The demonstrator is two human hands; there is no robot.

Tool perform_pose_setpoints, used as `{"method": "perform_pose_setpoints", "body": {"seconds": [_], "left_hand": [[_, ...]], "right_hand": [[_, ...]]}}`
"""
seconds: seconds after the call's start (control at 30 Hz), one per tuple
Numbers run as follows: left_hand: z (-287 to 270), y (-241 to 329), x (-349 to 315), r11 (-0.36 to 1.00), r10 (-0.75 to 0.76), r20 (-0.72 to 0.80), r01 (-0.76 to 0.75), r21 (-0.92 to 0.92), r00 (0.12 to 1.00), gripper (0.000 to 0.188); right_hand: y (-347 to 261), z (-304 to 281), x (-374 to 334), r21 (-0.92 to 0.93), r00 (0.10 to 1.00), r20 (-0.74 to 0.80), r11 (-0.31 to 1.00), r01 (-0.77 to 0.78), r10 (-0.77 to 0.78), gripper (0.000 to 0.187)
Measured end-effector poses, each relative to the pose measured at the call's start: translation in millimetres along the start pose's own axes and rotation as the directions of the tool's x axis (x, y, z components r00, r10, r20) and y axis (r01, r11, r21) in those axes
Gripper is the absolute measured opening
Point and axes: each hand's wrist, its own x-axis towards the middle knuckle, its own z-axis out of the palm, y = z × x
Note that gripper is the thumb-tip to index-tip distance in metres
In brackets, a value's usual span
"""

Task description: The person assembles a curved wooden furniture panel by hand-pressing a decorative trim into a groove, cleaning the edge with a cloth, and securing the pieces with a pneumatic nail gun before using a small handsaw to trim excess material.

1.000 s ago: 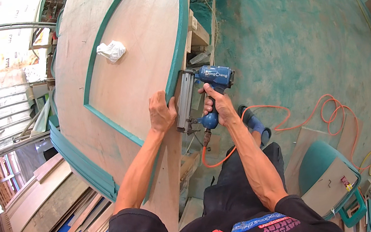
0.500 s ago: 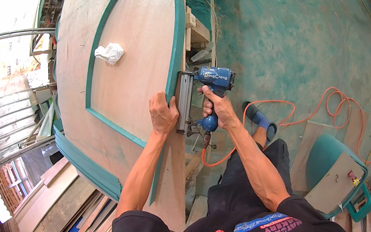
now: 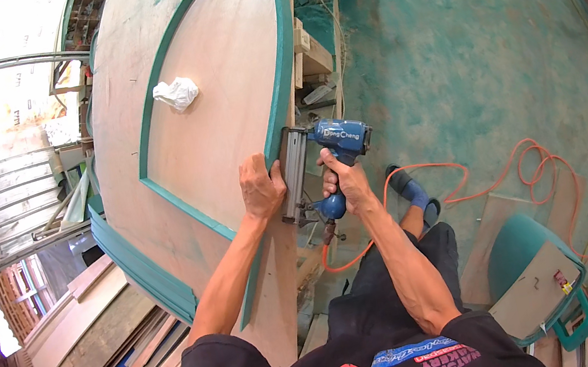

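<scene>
Holding the nailer (image 3: pixel 330 165) in your right hand (image 3: pixel 345 184), fingers wrapped tight round its grip, you press its nose against the green trim (image 3: pixel 284 83) on the right edge of the panel (image 3: pixel 218 110). Your left hand (image 3: pixel 261 187) lies on the panel just left of the nailer, fingers curled over the trim and steadying it. The trim already follows the arch and the inner frame of the panel, so the fixing seems well along; how many nails are in, you cannot tell. A white rag (image 3: pixel 176 93) lies on the panel beyond your left hand. An orange hose (image 3: pixel 467 184) trails right of the panel across the green-dusted floor (image 3: pixel 457 37). Planks (image 3: pixel 85 338) are stacked left of the panel.
</scene>
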Motion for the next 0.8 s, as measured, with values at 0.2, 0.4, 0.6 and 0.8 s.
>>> {"method": "perform_pose_setpoints", "body": {"seconds": [0.2, 0.4, 0.6, 0.8], "left_hand": [[7, -4, 13, 0.996, 0.084, -0.009, -0.084, 0.031, 0.996, 0.025], [30, -29, -9, 0.995, 0.091, -0.103, -0.088, 0.035, 0.991, 0.022], [12, -19, -1, 0.998, 0.011, -0.055, -0.008, 0.066, 0.998, 0.027], [30, -49, -17, 0.975, 0.159, -0.213, -0.120, 0.186, 0.964, 0.030]], "right_hand": [[-8, -19, -2, 0.161, 0.992, 0.100, 0.983, -0.090, 0.074, 0.047], [-16, -96, -76, 0.191, 0.992, -0.102, 0.980, -0.049, 0.069, 0.041], [-34, -251, -122, 0.425, 0.810, -0.586, 0.854, 0.300, 0.007, 0.043], [-57, -361, -239, 0.166, 0.351, -0.932, 0.756, 0.633, -0.089, 0.030]]}}
